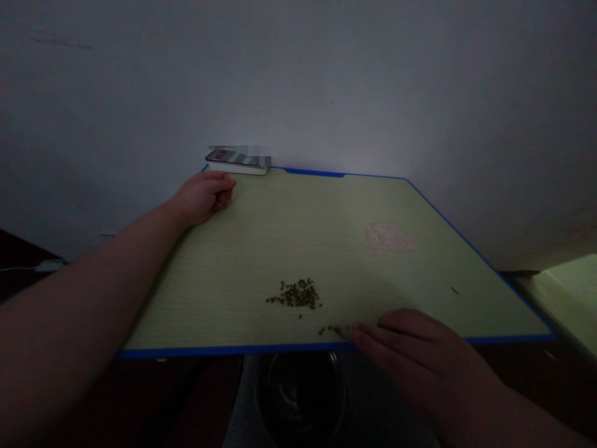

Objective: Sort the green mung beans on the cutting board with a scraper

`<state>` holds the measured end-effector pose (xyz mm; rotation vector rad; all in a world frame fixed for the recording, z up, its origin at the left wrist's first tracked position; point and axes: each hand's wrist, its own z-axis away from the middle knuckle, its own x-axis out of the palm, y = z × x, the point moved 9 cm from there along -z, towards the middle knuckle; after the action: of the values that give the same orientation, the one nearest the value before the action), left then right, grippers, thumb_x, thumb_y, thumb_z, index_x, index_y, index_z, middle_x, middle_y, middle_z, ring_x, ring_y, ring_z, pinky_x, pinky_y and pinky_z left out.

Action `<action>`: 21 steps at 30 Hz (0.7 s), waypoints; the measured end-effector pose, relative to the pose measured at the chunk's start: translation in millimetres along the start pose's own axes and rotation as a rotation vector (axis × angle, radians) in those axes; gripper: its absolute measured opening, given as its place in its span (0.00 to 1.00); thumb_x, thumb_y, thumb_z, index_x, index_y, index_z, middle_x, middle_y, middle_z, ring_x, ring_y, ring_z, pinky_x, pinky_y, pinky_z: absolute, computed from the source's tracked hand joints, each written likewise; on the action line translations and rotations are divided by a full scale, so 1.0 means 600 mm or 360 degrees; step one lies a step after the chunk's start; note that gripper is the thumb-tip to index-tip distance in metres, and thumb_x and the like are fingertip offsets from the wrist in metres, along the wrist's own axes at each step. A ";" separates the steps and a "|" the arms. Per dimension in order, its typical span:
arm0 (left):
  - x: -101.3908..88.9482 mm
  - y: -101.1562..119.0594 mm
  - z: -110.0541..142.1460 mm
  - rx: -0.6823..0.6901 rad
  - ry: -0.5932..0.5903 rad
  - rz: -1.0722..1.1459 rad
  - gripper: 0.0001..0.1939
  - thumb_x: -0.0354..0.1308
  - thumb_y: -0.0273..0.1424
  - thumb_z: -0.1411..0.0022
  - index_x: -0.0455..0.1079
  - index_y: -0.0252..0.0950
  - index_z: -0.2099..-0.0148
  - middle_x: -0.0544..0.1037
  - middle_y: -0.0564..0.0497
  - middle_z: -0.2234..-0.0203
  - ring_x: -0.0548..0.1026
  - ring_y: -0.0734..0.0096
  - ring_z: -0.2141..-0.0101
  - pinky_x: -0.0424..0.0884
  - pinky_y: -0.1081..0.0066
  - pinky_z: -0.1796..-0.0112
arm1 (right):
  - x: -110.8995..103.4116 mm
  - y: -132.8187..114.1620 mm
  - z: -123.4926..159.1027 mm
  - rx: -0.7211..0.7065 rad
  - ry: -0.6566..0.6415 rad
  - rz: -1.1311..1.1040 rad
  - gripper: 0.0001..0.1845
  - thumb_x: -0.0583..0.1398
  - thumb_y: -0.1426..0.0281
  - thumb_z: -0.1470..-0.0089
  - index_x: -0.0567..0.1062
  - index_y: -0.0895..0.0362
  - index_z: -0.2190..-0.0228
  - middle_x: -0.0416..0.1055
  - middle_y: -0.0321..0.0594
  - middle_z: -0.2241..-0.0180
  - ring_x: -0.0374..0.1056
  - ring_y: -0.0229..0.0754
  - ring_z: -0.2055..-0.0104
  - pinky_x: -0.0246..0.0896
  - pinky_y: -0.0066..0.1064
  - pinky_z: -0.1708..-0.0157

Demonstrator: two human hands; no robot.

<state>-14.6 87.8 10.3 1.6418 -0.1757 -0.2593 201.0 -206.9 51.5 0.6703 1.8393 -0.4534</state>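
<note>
My left hand (208,194) rests at the far left edge of the table, fingers curled shut, with nothing showing in it. A phone (237,158) lies just beyond it on a white box. My right hand (410,351) is low over the near edge, its fingers pressed together. At its fingertips is a thin greyish tip, too dim to name. Several loose small green beans (329,328) lie right beside that tip. Farther in is a scattered pile of the same beans (299,294). Below the near edge, a round shiny bowl (298,398) sits near my lap.
The pale table top (261,249) has blue edging (186,353). A patch of whitish-pink grains (387,238) is spread at the right. A thin reddish sliver (454,290) lies closer to the right edge. The wall (317,93) rises directly behind the table.
</note>
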 end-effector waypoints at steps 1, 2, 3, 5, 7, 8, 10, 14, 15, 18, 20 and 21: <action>0.001 0.000 0.000 0.0001 -0.0002 -0.0003 0.14 0.57 0.29 0.51 0.54 0.36 0.79 0.56 0.58 0.89 0.55 0.84 0.87 0.46 0.75 0.84 | 0.000 -0.002 0.001 -0.0006 0.0001 -0.0002 0.18 0.47 0.79 0.44 0.72 0.65 0.56 0.75 0.47 0.62 0.68 0.42 0.63 0.66 0.36 0.64; 0.001 0.000 0.000 0.0000 -0.0001 -0.0006 0.14 0.57 0.29 0.50 0.54 0.36 0.79 0.56 0.58 0.89 0.56 0.84 0.87 0.46 0.75 0.84 | 0.001 -0.003 0.001 -0.0010 -0.0005 -0.0009 0.19 0.47 0.79 0.44 0.71 0.65 0.55 0.75 0.48 0.61 0.68 0.42 0.62 0.66 0.37 0.63; 0.000 0.000 0.000 -0.0003 0.0002 -0.0011 0.14 0.57 0.29 0.50 0.54 0.36 0.79 0.55 0.58 0.88 0.55 0.85 0.87 0.46 0.75 0.84 | 0.003 -0.004 0.002 -0.0011 -0.0018 -0.0021 0.19 0.47 0.79 0.44 0.71 0.65 0.55 0.75 0.48 0.60 0.68 0.43 0.62 0.66 0.37 0.62; -0.001 -0.001 -0.001 -0.0007 0.0007 -0.0016 0.14 0.57 0.29 0.50 0.53 0.36 0.79 0.55 0.58 0.88 0.55 0.85 0.87 0.46 0.76 0.83 | 0.005 -0.003 0.002 -0.0011 -0.0035 -0.0039 0.19 0.47 0.79 0.44 0.70 0.64 0.54 0.74 0.48 0.60 0.68 0.43 0.62 0.66 0.37 0.62; -0.002 -0.002 -0.002 0.0006 0.0001 -0.0013 0.13 0.56 0.28 0.50 0.53 0.35 0.79 0.55 0.58 0.88 0.55 0.86 0.87 0.46 0.76 0.83 | 0.004 -0.002 0.000 -0.0015 -0.0033 -0.0027 0.19 0.47 0.79 0.44 0.70 0.64 0.54 0.75 0.48 0.61 0.68 0.42 0.63 0.66 0.36 0.63; -0.002 -0.002 -0.002 0.0014 -0.0009 -0.0013 0.13 0.56 0.28 0.49 0.54 0.35 0.79 0.55 0.58 0.87 0.55 0.86 0.87 0.46 0.76 0.83 | 0.004 -0.001 -0.001 -0.0012 -0.0029 -0.0010 0.19 0.47 0.78 0.43 0.70 0.64 0.54 0.75 0.47 0.61 0.68 0.42 0.63 0.66 0.36 0.64; -0.002 -0.002 -0.003 0.0026 -0.0023 -0.0013 0.12 0.55 0.27 0.49 0.54 0.35 0.78 0.54 0.58 0.87 0.56 0.86 0.87 0.46 0.76 0.82 | 0.001 -0.001 -0.005 -0.0016 -0.0025 0.0015 0.18 0.47 0.78 0.43 0.71 0.64 0.56 0.75 0.47 0.62 0.68 0.42 0.64 0.66 0.35 0.65; -0.002 -0.003 -0.004 0.0015 -0.0033 -0.0005 0.12 0.55 0.27 0.49 0.54 0.35 0.79 0.55 0.58 0.87 0.55 0.85 0.87 0.45 0.75 0.83 | -0.002 -0.004 -0.006 -0.0026 -0.0033 -0.0015 0.17 0.47 0.78 0.43 0.71 0.64 0.56 0.75 0.47 0.63 0.68 0.42 0.64 0.65 0.36 0.64; -0.002 -0.004 -0.005 0.0010 -0.0033 -0.0009 0.12 0.55 0.27 0.49 0.54 0.35 0.79 0.55 0.58 0.87 0.55 0.85 0.87 0.45 0.75 0.83 | -0.001 -0.005 -0.005 -0.0033 -0.0041 -0.0021 0.18 0.48 0.79 0.44 0.71 0.64 0.56 0.75 0.47 0.62 0.68 0.42 0.64 0.65 0.35 0.63; -0.002 -0.006 -0.006 0.0005 -0.0028 -0.0023 0.12 0.56 0.28 0.50 0.54 0.36 0.79 0.55 0.58 0.88 0.55 0.84 0.87 0.45 0.74 0.83 | -0.002 -0.007 -0.004 -0.0032 -0.0029 -0.0022 0.18 0.48 0.79 0.45 0.71 0.63 0.56 0.75 0.47 0.62 0.68 0.42 0.63 0.65 0.36 0.63; -0.003 -0.005 -0.006 0.0014 -0.0023 -0.0022 0.13 0.56 0.29 0.50 0.54 0.36 0.79 0.55 0.58 0.88 0.55 0.84 0.87 0.45 0.74 0.83 | 0.000 -0.007 -0.005 -0.0019 -0.0037 -0.0026 0.18 0.48 0.79 0.45 0.71 0.64 0.55 0.75 0.47 0.62 0.68 0.43 0.63 0.65 0.36 0.63; -0.002 -0.006 -0.006 0.0014 -0.0024 -0.0023 0.13 0.56 0.29 0.50 0.55 0.36 0.79 0.55 0.58 0.88 0.55 0.84 0.87 0.45 0.74 0.83 | 0.002 -0.008 -0.006 -0.0015 -0.0045 -0.0027 0.18 0.48 0.79 0.45 0.71 0.64 0.55 0.75 0.47 0.62 0.68 0.43 0.63 0.65 0.37 0.63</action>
<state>-15.1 92.1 7.4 1.6504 -0.1766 -0.2828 195.3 -208.1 51.4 0.6395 1.8204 -0.4629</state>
